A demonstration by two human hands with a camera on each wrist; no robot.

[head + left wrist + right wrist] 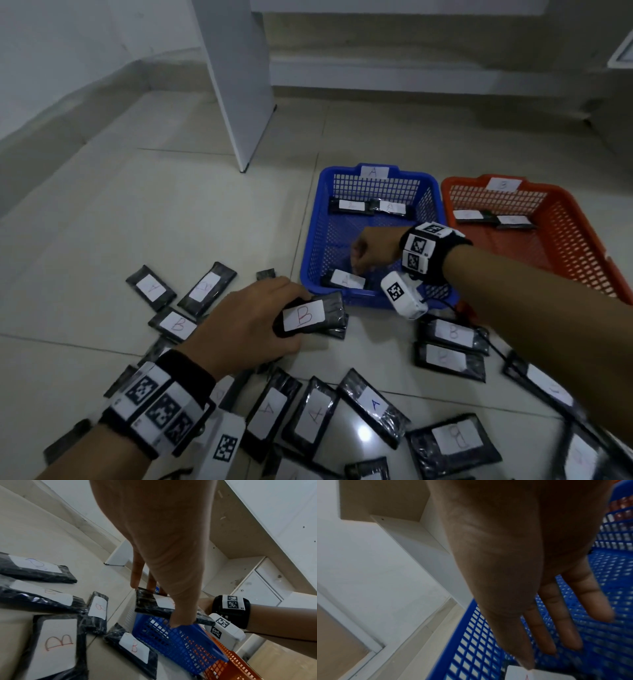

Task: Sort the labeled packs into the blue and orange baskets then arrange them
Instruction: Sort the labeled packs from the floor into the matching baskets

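My left hand [260,315] grips a black pack labelled B [305,316] just off the floor, in front of the blue basket [313,219]. In the left wrist view the thumb and fingers [178,615] pinch that pack [150,604] by its edges. My right hand [366,255] reaches into the blue basket, fingers [556,622] straight and holding nothing. It hovers just above a pack labelled A [346,279] at the basket's near end. Two more packs [370,206] lie at its far end. The orange basket [582,246], labelled B, holds two packs [489,217].
Several loose labelled packs [318,414] are scattered over the tiled floor in front of and to the left of the baskets. A white furniture panel [239,85] stands behind the blue basket. White cabinets [257,588] line the wall.
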